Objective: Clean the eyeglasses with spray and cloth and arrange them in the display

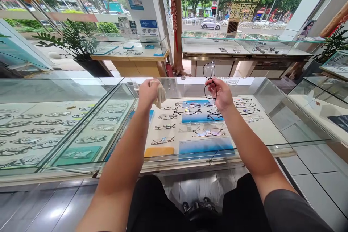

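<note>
My left hand [147, 93] is closed around a crumpled pale cloth [161, 96], which hangs down on the right side of the fist. In my right hand [223, 94] is a pair of dark-framed eyeglasses [209, 70], pinched near the middle and turned so one lens stands above the other. Both hands are above the glass display case [168, 161], apart from each other. Beneath them, several pairs of eyeglasses [187, 111] lie in rows inside the case, some on blue panels [206, 148].
An orange-yellow block [159, 152] lies at the case's front left. Another glass case [54, 108] adjoins on the left, and one [320, 105] stands to the right. Farther back are window-side showcases [217, 48], a tree trunk post [178, 25] and a potted plant [87, 58].
</note>
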A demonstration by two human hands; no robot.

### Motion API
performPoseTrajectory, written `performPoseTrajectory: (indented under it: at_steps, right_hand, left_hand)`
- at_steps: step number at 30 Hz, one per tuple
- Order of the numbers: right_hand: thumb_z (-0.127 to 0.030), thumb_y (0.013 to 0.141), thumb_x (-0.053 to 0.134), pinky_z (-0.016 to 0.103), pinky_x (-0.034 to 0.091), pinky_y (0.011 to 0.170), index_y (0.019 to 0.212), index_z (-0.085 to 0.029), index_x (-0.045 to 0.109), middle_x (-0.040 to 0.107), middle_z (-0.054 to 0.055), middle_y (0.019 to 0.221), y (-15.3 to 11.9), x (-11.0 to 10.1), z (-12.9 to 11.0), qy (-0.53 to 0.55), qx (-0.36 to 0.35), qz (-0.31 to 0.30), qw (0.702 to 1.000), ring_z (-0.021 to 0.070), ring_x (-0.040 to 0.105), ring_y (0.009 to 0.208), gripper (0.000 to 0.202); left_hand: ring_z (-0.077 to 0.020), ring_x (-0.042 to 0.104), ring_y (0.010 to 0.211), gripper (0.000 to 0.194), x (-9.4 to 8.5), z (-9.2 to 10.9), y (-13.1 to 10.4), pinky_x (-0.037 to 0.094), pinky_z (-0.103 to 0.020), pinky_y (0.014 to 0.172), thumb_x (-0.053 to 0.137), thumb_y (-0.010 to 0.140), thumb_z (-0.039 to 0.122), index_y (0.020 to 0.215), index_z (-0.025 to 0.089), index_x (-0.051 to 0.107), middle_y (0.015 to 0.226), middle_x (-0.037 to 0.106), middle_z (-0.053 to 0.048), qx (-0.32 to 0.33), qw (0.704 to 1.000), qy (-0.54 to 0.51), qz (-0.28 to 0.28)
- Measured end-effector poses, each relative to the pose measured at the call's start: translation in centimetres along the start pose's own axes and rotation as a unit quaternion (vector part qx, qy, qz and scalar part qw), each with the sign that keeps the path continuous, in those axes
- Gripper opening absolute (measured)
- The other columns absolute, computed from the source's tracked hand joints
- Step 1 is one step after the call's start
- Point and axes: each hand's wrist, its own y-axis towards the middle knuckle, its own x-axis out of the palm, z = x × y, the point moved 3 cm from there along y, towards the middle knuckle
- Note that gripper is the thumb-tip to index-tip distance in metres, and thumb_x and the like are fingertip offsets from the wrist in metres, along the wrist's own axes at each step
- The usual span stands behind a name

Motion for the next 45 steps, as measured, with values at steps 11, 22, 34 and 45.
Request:
performPoseTrajectory:
  at_steps: [11,22,34,45]
  right_hand:
    - [-0.05,0.08,0.087,0.028,0.056,0.077,0.079,-0.022,0.081,0.079,0.004,0.088,-0.5,0.9,0.1,-0.01,0.053,-0.133,0.99,0.0155,0.069,0.084,0.028]
    - [-0.054,0.079,0.091,0.026,0.057,0.075,0.075,-0.02,0.084,0.077,0.004,0.08,-0.9,1.0,-0.2,-0.013,0.116,-0.232,0.966,0.013,0.068,0.076,0.035]
    - [-0.062,0.079,0.089,0.028,0.054,0.074,0.069,-0.019,0.082,0.076,0.005,0.076,-1.0,0.7,-0.7,-0.081,0.117,-0.291,0.946,0.0148,0.067,0.076,0.045]
    - [-0.059,0.089,0.081,0.031,0.055,0.082,0.076,-0.022,0.086,0.079,0.004,0.08,-1.1,0.9,-0.8,-0.148,0.113,-0.33,0.926,0.0165,0.068,0.081,0.039]
  left_hand:
    - [-0.0285,0.076,0.114,0.043,0.7,3.0,-3.1,0.063,-0.042,0.086,0.061,0.081,0.008,0.12,0.022,0.07,0.124,0.076,-0.013,0.269,0.962,0.002,0.04]
    - [-0.0193,0.077,0.105,0.032,2.1,6.1,-7.7,0.067,-0.034,0.085,0.063,0.091,0.01,0.116,0.026,0.074,0.114,0.078,-0.005,0.367,0.925,-0.102,0.005]
    - [-0.0236,0.075,0.115,0.031,2.7,7.4,-10.2,0.064,-0.045,0.101,0.066,0.095,0.023,0.126,0.027,0.073,0.122,0.078,-0.007,0.412,0.902,-0.116,-0.057]
    - [-0.0288,0.074,0.11,0.076,3.4,7.7,-11.2,0.061,-0.048,0.101,0.089,0.084,0.067,0.145,0.029,0.064,0.127,0.078,-0.011,0.452,0.887,0.0,-0.089]
